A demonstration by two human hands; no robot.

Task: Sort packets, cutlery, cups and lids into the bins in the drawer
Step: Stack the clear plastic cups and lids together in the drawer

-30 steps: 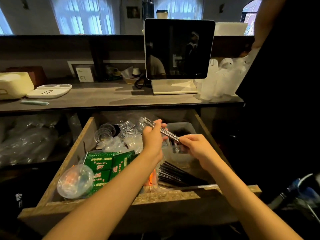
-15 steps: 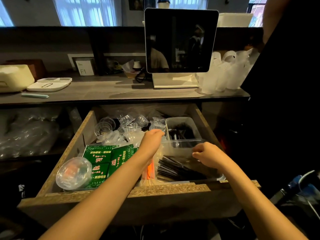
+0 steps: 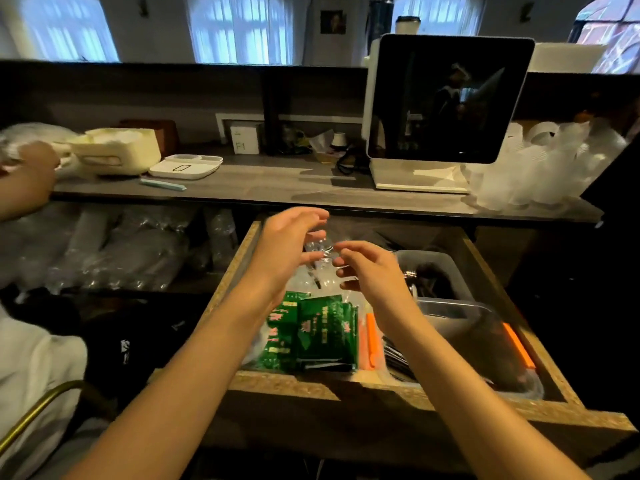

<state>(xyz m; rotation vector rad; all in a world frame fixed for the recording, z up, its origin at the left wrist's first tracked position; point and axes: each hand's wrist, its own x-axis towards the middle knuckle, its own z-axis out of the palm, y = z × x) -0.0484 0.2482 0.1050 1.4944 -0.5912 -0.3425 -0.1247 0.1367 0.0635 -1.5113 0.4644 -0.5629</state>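
Both hands have lifted out of the drawer (image 3: 311, 384); the left hand (image 3: 289, 244) and right hand (image 3: 372, 268) hover slack-fingered, possibly touching a blurred clear packet (image 3: 320, 249) between them, axis unclear.

Open chipboard drawer (image 3: 346, 384) below the grey worktop (image 3: 277, 188): green packets (image 3: 322, 336) stacked front centre, orange straws (image 3: 370, 341) just beside them, clear bins (image 3: 446, 303) on the right. On the worktop, a screen terminal (image 3: 446, 102), white scale (image 3: 185, 166), cream box (image 3: 114, 152), clear cups (image 3: 540, 171).
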